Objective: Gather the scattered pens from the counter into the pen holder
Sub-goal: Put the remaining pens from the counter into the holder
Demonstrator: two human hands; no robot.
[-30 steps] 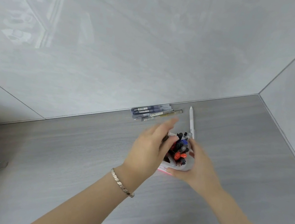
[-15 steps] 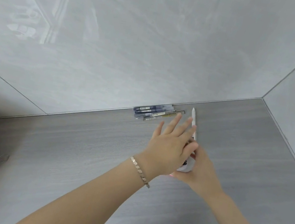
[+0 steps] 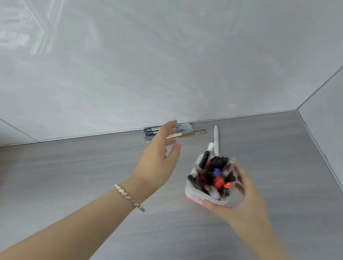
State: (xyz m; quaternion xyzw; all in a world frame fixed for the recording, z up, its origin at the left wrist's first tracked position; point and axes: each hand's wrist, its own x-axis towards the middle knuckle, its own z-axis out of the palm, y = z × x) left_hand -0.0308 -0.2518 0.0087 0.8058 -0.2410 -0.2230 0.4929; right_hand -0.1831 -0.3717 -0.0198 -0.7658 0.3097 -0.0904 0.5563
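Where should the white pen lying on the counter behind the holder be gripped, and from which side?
Pinch the white pen at its bare far half, from above. It lies flat, and its near end is hidden behind the pen holder.

Pen holder [image 3: 209, 196] on the tabletop [image 3: 293, 185], loose pens [image 3: 184, 133] behind it to the left, along the wall [image 3: 179, 51].

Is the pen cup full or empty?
Nearly full. The pen holder is crowded with pens and markers, caps up, while the right hand holds its side.
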